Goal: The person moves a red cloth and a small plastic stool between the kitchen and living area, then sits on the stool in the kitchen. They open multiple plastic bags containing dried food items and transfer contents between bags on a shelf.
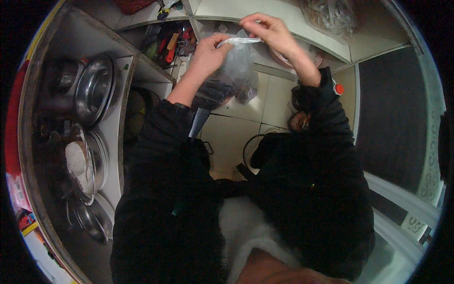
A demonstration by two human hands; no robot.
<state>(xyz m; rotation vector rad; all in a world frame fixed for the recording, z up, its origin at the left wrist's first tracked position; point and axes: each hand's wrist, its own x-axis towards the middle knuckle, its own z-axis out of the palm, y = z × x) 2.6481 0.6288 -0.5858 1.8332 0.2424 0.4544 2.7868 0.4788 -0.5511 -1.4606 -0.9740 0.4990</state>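
Observation:
A thin, see-through plastic bag point(240, 59) hangs in front of me below its bunched white rim. My left hand point(210, 53) grips the left end of that rim, fingers closed around it. At the rim's right end is my right hand point(273, 37), its fingers bent and the thumb near the fingertips. The plastic runs in under this hand, and its exact hold is partly hidden. Dark contents point(215, 92) show low in or behind the bag; I cannot make out what they are.
Metal basins point(94, 90) and a bowl of white powder point(78, 161) stand on the left shelves. Tools with red and orange handles point(171, 47) fill a far compartment. Clear plastic bags point(328, 16) lie on the far right shelf. Pale tiles point(231, 128) cover the floor.

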